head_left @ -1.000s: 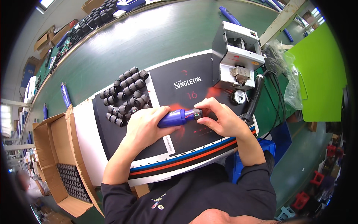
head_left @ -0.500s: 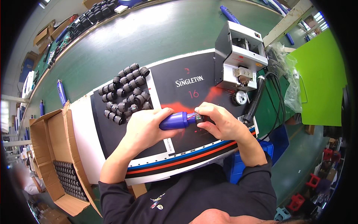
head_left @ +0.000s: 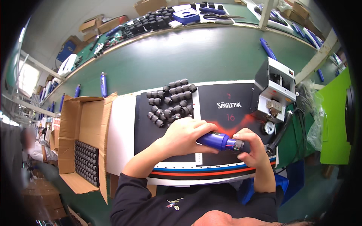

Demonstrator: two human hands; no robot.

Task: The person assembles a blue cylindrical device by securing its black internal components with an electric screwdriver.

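My left hand (head_left: 185, 136) is wrapped around a blue cylindrical tube (head_left: 213, 140), which lies tilted across the dark mat's front part. Thin wires and a small metallic section show at the tube's right end. My right hand (head_left: 255, 146) pinches a black end piece (head_left: 245, 146) at that end, with fingers above and thumb below. Whether the piece is seated on the tube I cannot tell. Beyond my left hand, several short rows of black ribbed cylindrical parts (head_left: 177, 98) lie on the mat (head_left: 215, 94).
An open cardboard box (head_left: 85, 118) with rows of black parts stands at the left. A grey-and-white bench machine (head_left: 273, 90) stands at the right, beside a round gauge (head_left: 269, 128) and a black-handled tool (head_left: 282, 132) with a cable. Blue tubes (head_left: 103, 85) stand on the green table.
The view has swung, so the scene sits farther right and lower. A black end piece now shows at the tube's right end, in my right fingers; my left hand keeps its hold.
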